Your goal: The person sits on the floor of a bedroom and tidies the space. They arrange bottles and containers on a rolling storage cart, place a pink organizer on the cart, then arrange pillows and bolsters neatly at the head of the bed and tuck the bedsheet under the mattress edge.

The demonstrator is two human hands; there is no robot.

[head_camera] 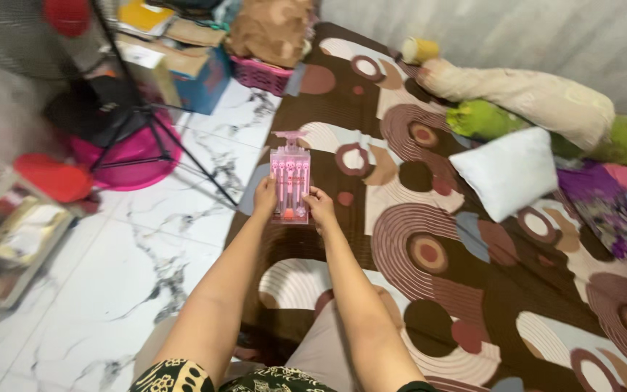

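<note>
Two hands (292,202) | pink blister pack (290,181) (flat, upright) | held

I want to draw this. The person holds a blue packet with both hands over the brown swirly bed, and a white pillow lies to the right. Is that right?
Not quite: the packet is pink, not blue. The head view shows it held by the left hand and right hand over the brown swirly bed, with the white pillow to the right.

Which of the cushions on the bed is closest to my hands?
The white square pillow, lying on the brown patterned bedspread right of the pink package both hands hold. The long beige bolster and green cushions lie farther off.
</note>
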